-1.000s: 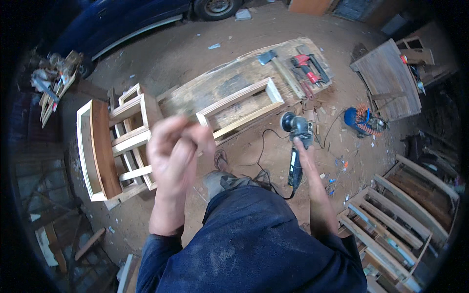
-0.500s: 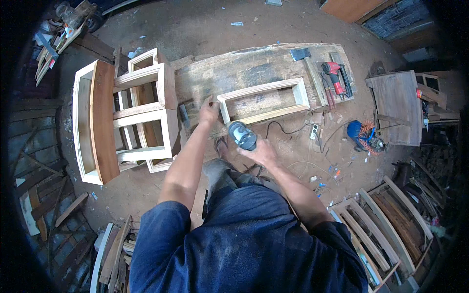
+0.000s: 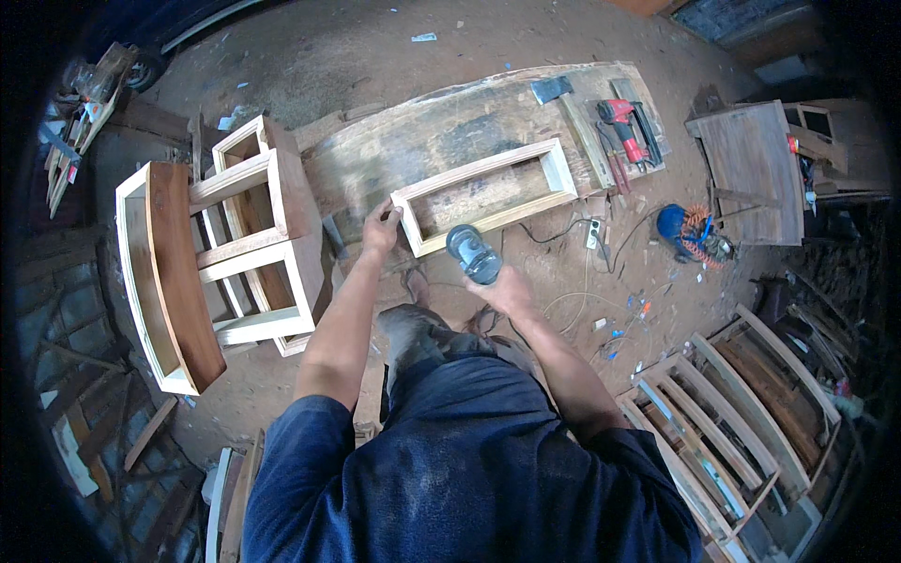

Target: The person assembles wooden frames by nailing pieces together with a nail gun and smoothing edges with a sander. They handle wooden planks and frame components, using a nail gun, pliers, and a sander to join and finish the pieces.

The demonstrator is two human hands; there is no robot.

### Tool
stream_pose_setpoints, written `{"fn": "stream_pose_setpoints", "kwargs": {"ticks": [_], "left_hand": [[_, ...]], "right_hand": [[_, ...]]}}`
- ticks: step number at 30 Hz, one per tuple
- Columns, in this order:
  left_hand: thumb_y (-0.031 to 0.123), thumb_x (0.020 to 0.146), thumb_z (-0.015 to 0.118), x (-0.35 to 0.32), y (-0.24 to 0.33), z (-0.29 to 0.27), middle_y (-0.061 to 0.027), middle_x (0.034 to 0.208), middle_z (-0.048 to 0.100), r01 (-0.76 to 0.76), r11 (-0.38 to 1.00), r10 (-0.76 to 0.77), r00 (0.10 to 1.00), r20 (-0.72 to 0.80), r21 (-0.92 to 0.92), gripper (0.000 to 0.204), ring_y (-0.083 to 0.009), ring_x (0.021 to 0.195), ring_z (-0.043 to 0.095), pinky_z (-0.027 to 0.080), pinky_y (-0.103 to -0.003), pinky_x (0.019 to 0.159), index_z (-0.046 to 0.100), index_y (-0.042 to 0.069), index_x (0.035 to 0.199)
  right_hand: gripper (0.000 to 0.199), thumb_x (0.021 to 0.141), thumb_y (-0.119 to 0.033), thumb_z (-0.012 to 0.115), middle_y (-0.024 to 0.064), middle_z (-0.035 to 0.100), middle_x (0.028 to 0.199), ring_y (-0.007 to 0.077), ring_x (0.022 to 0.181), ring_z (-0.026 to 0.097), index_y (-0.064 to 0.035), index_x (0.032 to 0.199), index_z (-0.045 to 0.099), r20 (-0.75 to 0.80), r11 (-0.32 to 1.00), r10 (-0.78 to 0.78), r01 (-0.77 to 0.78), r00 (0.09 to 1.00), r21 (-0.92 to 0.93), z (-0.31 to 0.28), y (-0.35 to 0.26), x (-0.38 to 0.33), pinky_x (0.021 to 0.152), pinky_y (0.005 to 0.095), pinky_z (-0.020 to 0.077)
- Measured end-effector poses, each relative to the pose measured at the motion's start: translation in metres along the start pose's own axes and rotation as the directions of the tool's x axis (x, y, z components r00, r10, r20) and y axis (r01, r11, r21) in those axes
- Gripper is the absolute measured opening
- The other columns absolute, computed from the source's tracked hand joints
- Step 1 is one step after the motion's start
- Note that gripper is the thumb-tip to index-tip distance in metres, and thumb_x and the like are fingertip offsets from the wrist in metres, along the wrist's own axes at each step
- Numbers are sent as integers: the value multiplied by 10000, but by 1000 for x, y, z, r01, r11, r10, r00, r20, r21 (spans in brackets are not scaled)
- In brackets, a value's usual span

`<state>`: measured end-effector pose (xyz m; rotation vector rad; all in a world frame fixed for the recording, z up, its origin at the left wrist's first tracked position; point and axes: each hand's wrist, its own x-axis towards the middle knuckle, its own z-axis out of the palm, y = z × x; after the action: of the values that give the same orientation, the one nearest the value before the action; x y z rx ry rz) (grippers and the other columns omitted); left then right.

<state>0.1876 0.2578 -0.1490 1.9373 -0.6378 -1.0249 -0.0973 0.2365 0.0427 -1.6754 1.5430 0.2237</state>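
Observation:
A rectangular pale wooden frame (image 3: 527, 214) lies on the workbench in front of me. My left hand (image 3: 379, 233) is at its left end, with thumb and fingers closed on the corner there. In my right hand (image 3: 507, 292) is a blue-grey power sander (image 3: 475, 255), gripped by its body. Its round head is at the near rail of the frame; whether it touches the wood I cannot tell.
The worn wooden workbench (image 3: 361, 150) carries a red nail gun (image 3: 627, 127) and a hatchet-like blade (image 3: 551, 89). A larger wooden cabinet frame (image 3: 239, 253) stands left. Right are a power strip (image 3: 592, 235), a blue coil-hose item (image 3: 672, 223) and a wooden panel (image 3: 751, 174).
The whole view has turned and shifted a little. My left hand's fingers have come onto the frame's corner, and the sander has slid slightly right along the near rail.

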Motion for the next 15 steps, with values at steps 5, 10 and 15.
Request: {"fn": "stream_pose_setpoints", "kwargs": {"ticks": [5, 10, 15], "left_hand": [[373, 986, 651, -44, 10, 6, -201, 1215, 704, -71, 994, 68, 997, 36, 89, 528, -224, 1055, 692, 512, -364, 970, 586, 40, 1391], [358, 989, 670, -104, 3, 21, -180, 1164, 696, 0, 1000, 3, 994, 113, -26, 552, -174, 866, 695, 558, -311, 741, 545, 60, 1437], [348, 993, 680, -115, -5, 24, -98, 1153, 683, 231, 959, -208, 967, 146, -165, 535, -145, 835, 663, 544, -291, 737, 565, 32, 1409]], "right_hand": [[678, 695, -576, 830, 248, 737, 969, 410, 933, 719, -15, 1063, 730, -84, 998, 61, -61, 995, 11, -28, 27, 8, 808, 474, 567], [607, 707, -542, 832, 209, 748, 984, 395, 933, 720, -57, 1061, 747, -299, 982, 76, -19, 951, 189, -59, 66, 22, 809, 462, 556], [583, 738, -477, 834, 169, 758, 976, 337, 940, 732, -54, 1122, 718, -413, 957, 132, -8, 901, 289, -109, 98, 39, 820, 422, 551]]}}
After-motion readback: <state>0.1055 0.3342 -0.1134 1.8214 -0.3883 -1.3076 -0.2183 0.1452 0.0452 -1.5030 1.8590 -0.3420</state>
